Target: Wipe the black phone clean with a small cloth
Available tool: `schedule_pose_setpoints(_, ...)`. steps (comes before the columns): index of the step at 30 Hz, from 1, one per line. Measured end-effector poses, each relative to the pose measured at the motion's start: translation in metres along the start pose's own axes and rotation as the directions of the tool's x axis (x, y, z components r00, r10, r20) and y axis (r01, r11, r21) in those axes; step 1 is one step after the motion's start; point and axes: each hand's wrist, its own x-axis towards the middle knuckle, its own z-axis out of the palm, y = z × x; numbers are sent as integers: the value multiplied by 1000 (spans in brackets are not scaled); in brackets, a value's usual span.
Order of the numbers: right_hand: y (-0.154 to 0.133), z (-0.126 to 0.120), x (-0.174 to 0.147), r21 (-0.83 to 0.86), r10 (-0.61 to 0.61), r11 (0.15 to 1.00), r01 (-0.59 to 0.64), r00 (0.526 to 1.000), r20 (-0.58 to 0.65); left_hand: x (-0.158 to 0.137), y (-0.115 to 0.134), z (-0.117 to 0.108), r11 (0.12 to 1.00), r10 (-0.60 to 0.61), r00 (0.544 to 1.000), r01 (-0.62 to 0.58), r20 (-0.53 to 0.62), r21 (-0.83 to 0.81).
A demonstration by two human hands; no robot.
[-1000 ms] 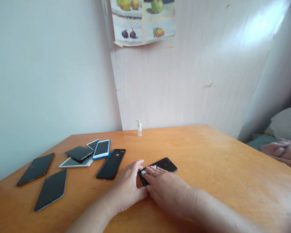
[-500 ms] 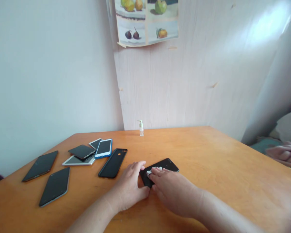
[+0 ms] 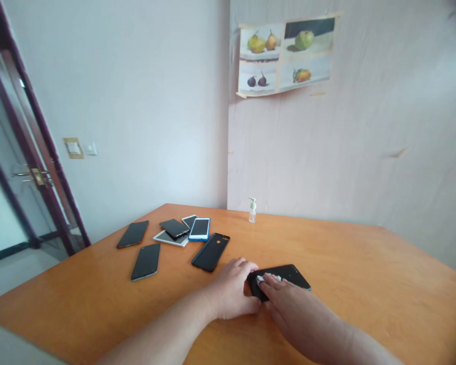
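A black smartphone [image 3: 294, 274] lies flat on the wooden table, a small camera mark near its far right corner. My left hand [image 3: 233, 290] grips its left end, thumb on the near edge and fingers on the far edge. Under the fingertips of my right hand [image 3: 294, 303] is a small white wipe [image 3: 268, 278], pressed against the phone's surface; most of the wipe is hidden. Just beyond my left hand lies an empty black phone case [image 3: 212, 252] with a round hole.
Left of the case lie a blue-edged phone [image 3: 199, 229], a white tablet-like device [image 3: 167, 239] under a dark phone [image 3: 174, 228], and more dark phones [image 3: 146, 261]. A small clear pump bottle [image 3: 253, 213] stands by the wall. Fruit pictures [image 3: 285, 56] hang above.
The camera view has swung left, so the table's things appear further right and a door shows. My right fingers with the wipe stay near the phone's left part; my left hand keeps its hold.
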Motion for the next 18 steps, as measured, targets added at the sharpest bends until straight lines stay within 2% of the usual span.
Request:
schedule_pose_setpoints(4,35,6,-4,7,143,990,-143,990,3,-1,1,2,999,19,1000,-18,-23,36)
schedule_pose_setpoints(7,40,9,-10,-21,231,973,-231,973,3,-1,1,3,999,26,999,-25,-48,34)
schedule_pose_setpoints(9,26,6,-13,8,193,981,-193,981,4,-1,1,4,999,31,998,-30,-56,27)
schedule_pose_setpoints(12,6,-1,-18,95,9,995,-13,999,35,-1,2,5,999,47,996,-45,-77,18)
schedule_pose_setpoints(14,8,-4,-20,112,-31,993,26,998,52,-1,3,4,999,44,996,-43,-79,15)
schedule_pose_setpoints(18,44,-1,-25,14,203,979,-204,977,64,-2,7,1,1000,20,998,-19,-53,14)
